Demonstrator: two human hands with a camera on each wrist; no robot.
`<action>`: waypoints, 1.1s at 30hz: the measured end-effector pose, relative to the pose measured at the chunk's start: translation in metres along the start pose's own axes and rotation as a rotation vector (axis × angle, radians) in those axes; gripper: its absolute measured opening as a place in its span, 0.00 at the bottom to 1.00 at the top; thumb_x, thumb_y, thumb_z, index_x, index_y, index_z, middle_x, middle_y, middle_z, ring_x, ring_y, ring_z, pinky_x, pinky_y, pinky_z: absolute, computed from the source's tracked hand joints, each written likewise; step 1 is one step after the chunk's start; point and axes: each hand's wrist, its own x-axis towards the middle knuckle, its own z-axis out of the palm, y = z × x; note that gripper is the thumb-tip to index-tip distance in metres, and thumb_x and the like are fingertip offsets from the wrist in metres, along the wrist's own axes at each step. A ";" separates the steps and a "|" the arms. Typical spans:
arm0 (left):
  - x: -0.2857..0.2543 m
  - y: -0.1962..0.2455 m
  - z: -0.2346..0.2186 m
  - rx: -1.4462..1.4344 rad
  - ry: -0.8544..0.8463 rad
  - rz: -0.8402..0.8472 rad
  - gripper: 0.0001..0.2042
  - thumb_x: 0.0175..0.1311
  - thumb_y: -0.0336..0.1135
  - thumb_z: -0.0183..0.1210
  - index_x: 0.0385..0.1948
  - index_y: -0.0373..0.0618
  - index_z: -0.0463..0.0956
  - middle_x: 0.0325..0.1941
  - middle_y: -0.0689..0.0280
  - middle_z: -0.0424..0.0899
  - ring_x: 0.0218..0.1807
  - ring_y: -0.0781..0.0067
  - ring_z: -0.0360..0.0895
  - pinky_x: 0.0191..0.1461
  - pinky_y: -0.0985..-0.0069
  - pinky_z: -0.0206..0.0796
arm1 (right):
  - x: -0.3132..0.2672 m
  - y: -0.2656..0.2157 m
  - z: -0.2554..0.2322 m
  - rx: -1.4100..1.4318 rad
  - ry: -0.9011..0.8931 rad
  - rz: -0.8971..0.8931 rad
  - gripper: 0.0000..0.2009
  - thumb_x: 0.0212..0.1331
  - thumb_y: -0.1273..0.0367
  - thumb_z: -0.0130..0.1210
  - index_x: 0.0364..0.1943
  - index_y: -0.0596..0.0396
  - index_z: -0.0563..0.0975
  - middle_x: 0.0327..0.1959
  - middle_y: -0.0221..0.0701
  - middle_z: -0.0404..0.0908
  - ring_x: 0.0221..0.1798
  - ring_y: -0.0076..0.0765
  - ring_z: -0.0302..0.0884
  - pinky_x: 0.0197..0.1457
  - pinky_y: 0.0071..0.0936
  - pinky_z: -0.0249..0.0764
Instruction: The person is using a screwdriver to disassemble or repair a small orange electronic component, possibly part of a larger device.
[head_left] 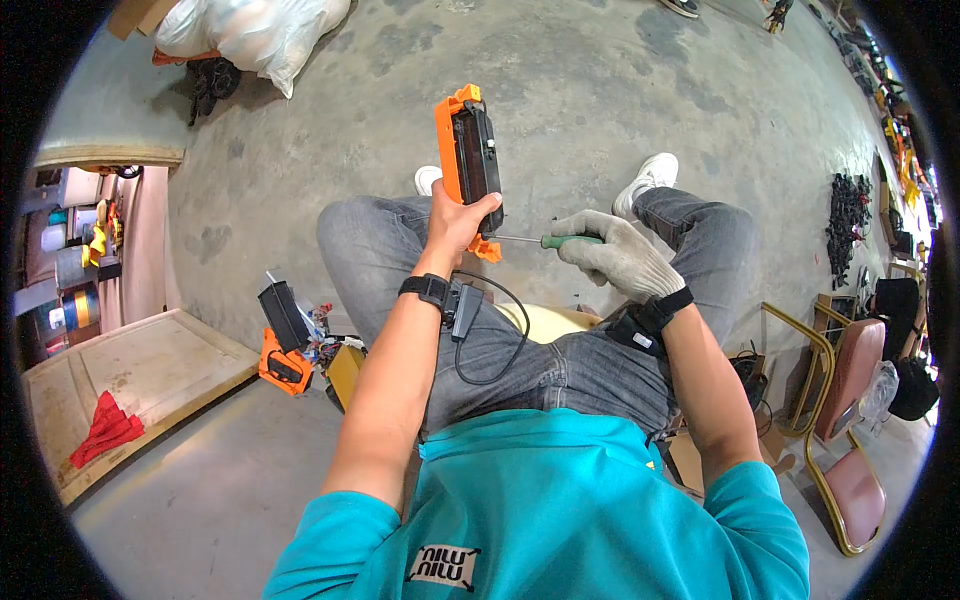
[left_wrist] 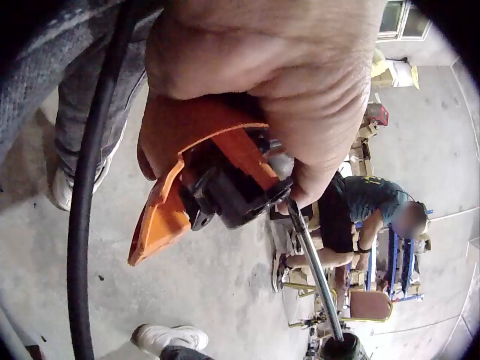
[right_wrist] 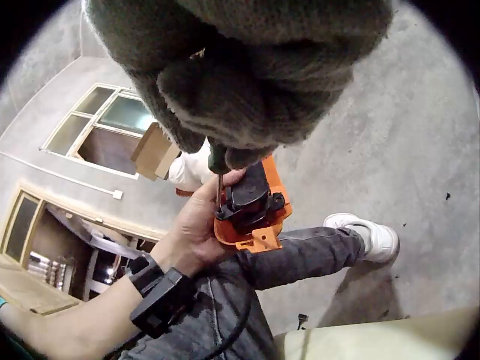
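While left hand (head_left: pixel 462 222) grips housing (head_left: pixel 478 155), right hand (head_left: pixel 622 253), at its four o'clock, pinches screwdriver (head_left: pixel 568 241). I fear tilting causes slipping.

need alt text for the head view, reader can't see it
A bare left hand holds an orange-and-black part while a gloved right hand holds a green-handled screwdriver, its tip at the part's near end. Around them: jeans, a teal shirt and grey floor.
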 end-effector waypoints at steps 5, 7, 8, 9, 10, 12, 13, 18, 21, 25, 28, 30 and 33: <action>-0.002 0.002 0.001 -0.020 0.007 0.018 0.30 0.57 0.31 0.78 0.56 0.37 0.67 0.48 0.63 0.83 0.45 0.73 0.84 0.50 0.73 0.80 | 0.005 0.009 0.000 0.078 -0.009 0.024 0.21 0.65 0.58 0.64 0.54 0.59 0.86 0.29 0.26 0.79 0.27 0.20 0.73 0.30 0.25 0.71; -0.004 0.004 0.002 -0.019 0.021 0.015 0.31 0.57 0.32 0.78 0.57 0.37 0.67 0.48 0.63 0.83 0.45 0.73 0.84 0.49 0.74 0.81 | 0.006 0.010 0.000 0.106 -0.015 0.026 0.21 0.64 0.58 0.64 0.53 0.60 0.86 0.29 0.26 0.79 0.26 0.20 0.72 0.29 0.25 0.70; -0.005 0.005 0.003 -0.016 0.031 0.024 0.31 0.56 0.32 0.78 0.57 0.37 0.67 0.48 0.63 0.83 0.45 0.73 0.84 0.49 0.74 0.81 | 0.007 0.012 0.000 0.107 -0.011 0.016 0.21 0.64 0.57 0.65 0.50 0.61 0.86 0.28 0.25 0.80 0.26 0.21 0.72 0.29 0.25 0.70; -0.004 0.003 0.003 -0.013 0.041 0.033 0.31 0.56 0.32 0.78 0.57 0.37 0.67 0.48 0.63 0.83 0.45 0.73 0.84 0.49 0.74 0.81 | 0.007 0.013 0.000 0.107 -0.008 0.007 0.21 0.64 0.56 0.65 0.47 0.61 0.85 0.28 0.25 0.80 0.26 0.21 0.72 0.28 0.25 0.70; -0.003 0.001 0.002 -0.013 0.041 0.033 0.31 0.56 0.32 0.78 0.57 0.37 0.67 0.48 0.63 0.83 0.45 0.73 0.84 0.49 0.74 0.81 | 0.007 0.012 0.000 0.107 -0.008 0.007 0.21 0.64 0.56 0.65 0.47 0.61 0.85 0.28 0.25 0.80 0.26 0.21 0.72 0.28 0.25 0.70; -0.002 0.001 0.001 0.009 0.017 0.043 0.32 0.56 0.32 0.78 0.57 0.36 0.66 0.48 0.63 0.83 0.45 0.72 0.84 0.49 0.74 0.81 | 0.007 0.008 0.000 0.071 -0.025 0.043 0.19 0.66 0.54 0.64 0.43 0.59 0.85 0.29 0.26 0.80 0.26 0.20 0.72 0.27 0.24 0.69; -0.003 0.002 0.001 0.009 0.016 0.043 0.32 0.56 0.32 0.78 0.57 0.36 0.66 0.48 0.63 0.83 0.45 0.72 0.84 0.49 0.74 0.81 | 0.007 0.008 0.000 0.072 -0.024 0.044 0.19 0.66 0.54 0.64 0.43 0.59 0.85 0.29 0.26 0.80 0.26 0.20 0.72 0.27 0.24 0.69; -0.006 0.001 0.005 0.065 0.061 0.098 0.32 0.55 0.33 0.79 0.57 0.34 0.67 0.48 0.61 0.84 0.45 0.71 0.85 0.50 0.73 0.81 | 0.017 0.019 -0.004 0.264 -0.157 0.256 0.18 0.67 0.53 0.64 0.39 0.55 0.85 0.26 0.23 0.77 0.19 0.17 0.64 0.20 0.26 0.60; -0.007 -0.003 0.006 0.130 0.070 0.154 0.31 0.56 0.35 0.79 0.55 0.33 0.68 0.47 0.59 0.86 0.45 0.69 0.86 0.50 0.71 0.81 | 0.013 0.011 -0.003 0.272 -0.172 0.293 0.17 0.68 0.52 0.64 0.40 0.53 0.85 0.24 0.21 0.74 0.17 0.16 0.59 0.17 0.27 0.55; -0.006 -0.009 0.003 0.233 0.048 0.131 0.31 0.56 0.37 0.79 0.54 0.32 0.70 0.45 0.58 0.87 0.45 0.68 0.86 0.49 0.71 0.80 | 0.019 0.014 -0.004 0.078 -0.199 0.252 0.17 0.69 0.53 0.63 0.41 0.54 0.86 0.24 0.28 0.78 0.19 0.25 0.68 0.22 0.31 0.65; -0.001 -0.019 0.000 0.204 0.038 0.090 0.30 0.56 0.38 0.79 0.53 0.32 0.71 0.44 0.59 0.88 0.42 0.68 0.86 0.47 0.71 0.80 | 0.013 0.021 0.005 -0.373 0.017 -0.314 0.14 0.69 0.61 0.61 0.48 0.56 0.85 0.36 0.44 0.86 0.39 0.47 0.86 0.50 0.37 0.80; -0.002 -0.018 0.000 0.142 0.106 0.081 0.26 0.56 0.37 0.78 0.49 0.33 0.75 0.42 0.60 0.88 0.39 0.69 0.86 0.43 0.71 0.79 | 0.019 0.032 0.011 -0.415 0.061 -0.447 0.14 0.69 0.62 0.63 0.50 0.56 0.85 0.37 0.36 0.87 0.40 0.38 0.86 0.48 0.34 0.80; -0.011 -0.001 0.003 0.087 0.058 0.073 0.11 0.62 0.29 0.73 0.43 0.40 0.82 0.37 0.69 0.88 0.35 0.77 0.85 0.40 0.72 0.78 | 0.020 0.038 0.013 -0.346 0.176 -0.527 0.15 0.70 0.61 0.63 0.53 0.57 0.84 0.38 0.30 0.87 0.40 0.28 0.85 0.45 0.30 0.80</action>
